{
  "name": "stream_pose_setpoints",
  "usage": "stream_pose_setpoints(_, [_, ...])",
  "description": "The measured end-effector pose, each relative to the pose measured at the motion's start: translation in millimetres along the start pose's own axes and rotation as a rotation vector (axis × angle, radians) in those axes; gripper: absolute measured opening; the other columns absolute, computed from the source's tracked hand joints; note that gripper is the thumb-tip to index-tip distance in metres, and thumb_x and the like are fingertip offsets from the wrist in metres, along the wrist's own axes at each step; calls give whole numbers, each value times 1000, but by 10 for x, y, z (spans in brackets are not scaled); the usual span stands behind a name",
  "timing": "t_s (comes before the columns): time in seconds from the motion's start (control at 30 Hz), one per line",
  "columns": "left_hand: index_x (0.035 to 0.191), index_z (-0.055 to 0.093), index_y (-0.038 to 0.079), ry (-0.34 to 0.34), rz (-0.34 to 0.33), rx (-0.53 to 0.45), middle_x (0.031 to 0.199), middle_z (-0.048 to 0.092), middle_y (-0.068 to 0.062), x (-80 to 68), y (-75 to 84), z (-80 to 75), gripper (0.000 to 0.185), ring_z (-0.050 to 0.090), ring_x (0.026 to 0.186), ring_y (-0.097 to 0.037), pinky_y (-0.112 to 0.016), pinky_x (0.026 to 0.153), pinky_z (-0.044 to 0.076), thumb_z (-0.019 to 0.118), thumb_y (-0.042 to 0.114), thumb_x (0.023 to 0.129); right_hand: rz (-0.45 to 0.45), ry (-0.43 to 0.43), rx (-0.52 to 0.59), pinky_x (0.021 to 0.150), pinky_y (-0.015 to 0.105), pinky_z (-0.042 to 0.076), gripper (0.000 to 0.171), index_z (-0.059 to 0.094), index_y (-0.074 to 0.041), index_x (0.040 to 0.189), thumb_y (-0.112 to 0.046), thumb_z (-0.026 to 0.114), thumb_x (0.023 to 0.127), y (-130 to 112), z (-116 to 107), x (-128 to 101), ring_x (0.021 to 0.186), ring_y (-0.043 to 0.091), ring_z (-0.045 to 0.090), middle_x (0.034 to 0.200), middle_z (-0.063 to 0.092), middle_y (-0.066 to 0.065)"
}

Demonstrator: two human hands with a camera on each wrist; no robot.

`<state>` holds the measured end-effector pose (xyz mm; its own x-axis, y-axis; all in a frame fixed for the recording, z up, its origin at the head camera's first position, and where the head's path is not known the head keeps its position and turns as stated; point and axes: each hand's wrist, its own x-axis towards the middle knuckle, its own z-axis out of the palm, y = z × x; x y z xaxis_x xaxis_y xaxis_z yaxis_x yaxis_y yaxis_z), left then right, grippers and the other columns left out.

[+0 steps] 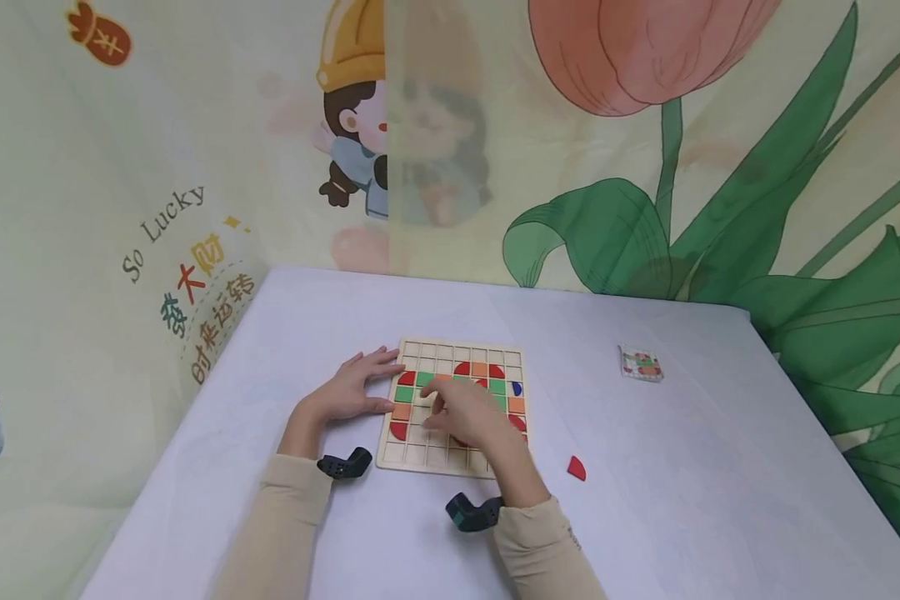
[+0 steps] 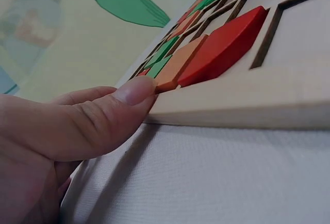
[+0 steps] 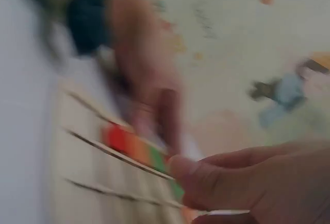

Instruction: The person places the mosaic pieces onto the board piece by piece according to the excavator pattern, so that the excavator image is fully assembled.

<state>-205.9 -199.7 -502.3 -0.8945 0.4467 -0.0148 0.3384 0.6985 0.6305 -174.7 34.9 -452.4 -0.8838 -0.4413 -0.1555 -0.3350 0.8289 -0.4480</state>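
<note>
A square wooden grid board (image 1: 412, 457) lies on the table with red, green and orange flat pieces in some cells. My left hand (image 1: 351, 387) is at its left edge, fingers spread, the thumb (image 2: 135, 91) against the rim beside an orange piece (image 2: 180, 61) and a red piece (image 2: 227, 46). Over the board's middle, my right hand (image 1: 467, 408) has its fingers loosely bent, with a gap between forefinger and thumb. It hides several cells. In the right wrist view its thumb (image 3: 203, 182) overlaps the board's left rows; nothing held shows there, and the view is blurred.
A red quarter-round piece (image 1: 577, 468) lies on the table right of the board. A small blue piece (image 1: 517, 388) sits near the board's right edge. Farther right is a small stack of pattern cards (image 1: 641, 364). Printed curtains (image 1: 450, 142) hang behind the table.
</note>
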Motion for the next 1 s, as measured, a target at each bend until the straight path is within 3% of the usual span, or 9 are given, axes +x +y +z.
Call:
stream_pose_setpoints(0.2, [139,50,15,-9,-13,-2,156,30,-3,47,45,75,68,15,148,-25,-47,122,5,75,36,79,311,11,129,71,35,52,40,61,-14,115,-20,77,79,961,-559,-455,88,24,55,99,61,8])
stream_pose_setpoints(0.3, [139,50,15,-15,-23,10,156,30,-2,55,64,83,68,15,148,-24,-47,122,5,75,36,79,458,-75,160,82,49,53,53,54,-14,123,-24,79,78,1398,-637,-721,102,33,52,115,55,19])
stream_pose_setpoints(0.4, [139,50,15,-12,-30,26,156,30,-2,52,70,67,68,15,148,-25,-47,122,5,74,35,79,499,-156,178,89,62,47,67,47,-15,128,-31,82,72,1632,-623,-874,112,41,45,127,47,27])
stream_pose_setpoints(0.53, [139,49,15,-8,-30,32,156,30,-2,52,60,40,67,14,148,-24,-46,122,5,74,35,80,461,-172,139,90,65,44,73,45,-16,125,-36,84,67,1672,-575,-863,111,43,42,126,42,30])
stream_pose_setpoints(0.77, [139,50,14,5,-12,19,156,31,-4,47,31,9,67,15,148,-27,-48,121,5,74,35,80,475,-130,45,79,54,52,66,46,-15,119,-31,85,68,1585,-510,-679,98,38,48,113,45,24])
stream_pose_setpoints(1.0, [139,50,15,9,-31,16,156,31,-3,15,-6,29,67,15,148,-26,-48,122,5,74,34,79,484,77,143,82,46,52,49,52,-7,117,-38,71,84,1591,-386,-474,96,33,49,107,50,21])
